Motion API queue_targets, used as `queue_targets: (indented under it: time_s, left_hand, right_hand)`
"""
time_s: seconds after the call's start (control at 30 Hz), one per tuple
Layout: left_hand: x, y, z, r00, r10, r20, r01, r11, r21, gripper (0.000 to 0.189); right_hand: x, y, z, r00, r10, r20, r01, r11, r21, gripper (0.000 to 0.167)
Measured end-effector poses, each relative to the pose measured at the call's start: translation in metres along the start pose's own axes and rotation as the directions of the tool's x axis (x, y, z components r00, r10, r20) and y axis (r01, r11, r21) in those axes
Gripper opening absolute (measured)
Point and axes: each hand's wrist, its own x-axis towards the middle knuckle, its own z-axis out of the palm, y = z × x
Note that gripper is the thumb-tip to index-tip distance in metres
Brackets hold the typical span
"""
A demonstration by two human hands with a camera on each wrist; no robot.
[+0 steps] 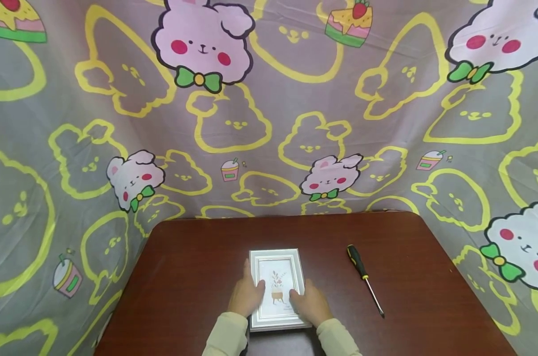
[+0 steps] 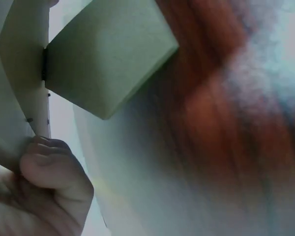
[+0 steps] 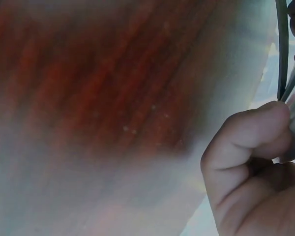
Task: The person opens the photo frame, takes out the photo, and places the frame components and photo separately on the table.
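A white picture frame (image 1: 277, 324) with a plant-in-a-pot print is held up over the near part of the table, its front facing the head camera. The left hand (image 1: 247, 295) grips its left side, thumb on the front. On the right side the right hand (image 1: 312, 302) does the same. In the left wrist view, the frame's greenish back stand (image 2: 108, 54) juts out from the backing, and the left hand (image 2: 54, 182) curls its fingers behind the edge. The right wrist view has the right hand (image 3: 255, 162) curled at the frame's edge.
A screwdriver (image 1: 362, 272) with a black and yellow handle lies on the reddish-brown table (image 1: 193, 267), right of the frame. A patterned cloth (image 1: 269, 123) with cartoon rabbits hangs around the table's back and sides.
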Motion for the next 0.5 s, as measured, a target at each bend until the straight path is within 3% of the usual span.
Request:
queue_targets:
  time_s: [0.3,0.5]
  left_hand:
    - [0.0,-0.008,0.011,1.0,0.009,0.001,-0.009,1.0,0.01,0.083]
    - [-0.001,-0.004,0.01,1.0,0.012,-0.002,-0.012,1.0,-0.019,0.086]
  right_hand:
    - [-0.004,0.004,0.002,1.0,0.003,-0.016,-0.005,0.997,-0.074,0.056]
    - [-0.003,0.005,0.004,0.999,-0.004,-0.037,0.001,0.995,-0.1,0.061]
